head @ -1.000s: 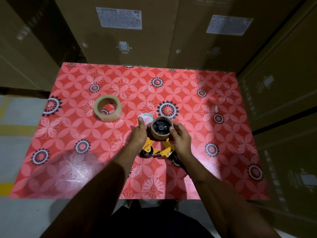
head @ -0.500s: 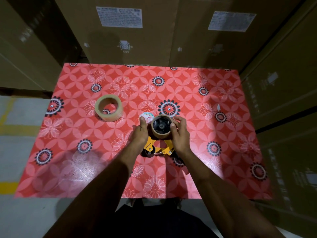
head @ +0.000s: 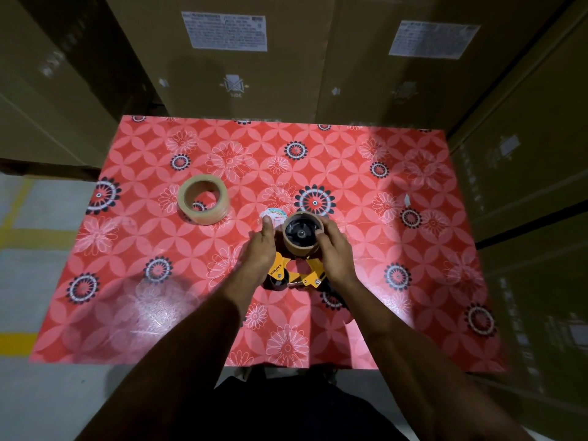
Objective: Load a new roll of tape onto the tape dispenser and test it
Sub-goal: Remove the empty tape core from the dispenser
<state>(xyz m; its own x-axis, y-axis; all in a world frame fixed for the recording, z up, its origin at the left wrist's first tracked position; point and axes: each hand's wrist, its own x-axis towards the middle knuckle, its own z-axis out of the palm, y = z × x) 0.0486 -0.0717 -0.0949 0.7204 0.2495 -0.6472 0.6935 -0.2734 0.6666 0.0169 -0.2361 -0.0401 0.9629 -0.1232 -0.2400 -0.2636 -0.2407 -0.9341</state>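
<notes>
A yellow tape dispenser (head: 288,272) lies on the red flowered table (head: 127,281), just in front of me. A bare brown cardboard core (head: 300,246) sits on its black hub. My right hand (head: 334,253) grips the core from the right, fingers wrapped over its rim. My left hand (head: 262,246) rests against the dispenser's left side, thumb pointing up beside the core; the grip itself is hidden. A full roll of clear tape (head: 203,198) lies flat on the table to the far left, apart from both hands.
A small round white sticker or lid (head: 272,215) lies just beyond my left thumb. Tall cardboard boxes (head: 241,58) wall in the table at the back and right. Grey floor with yellow lines (head: 19,340) shows on the left.
My right hand's fingers have closed further round the core on the hub. My left hand stays against the dispenser. The tape roll has not moved.
</notes>
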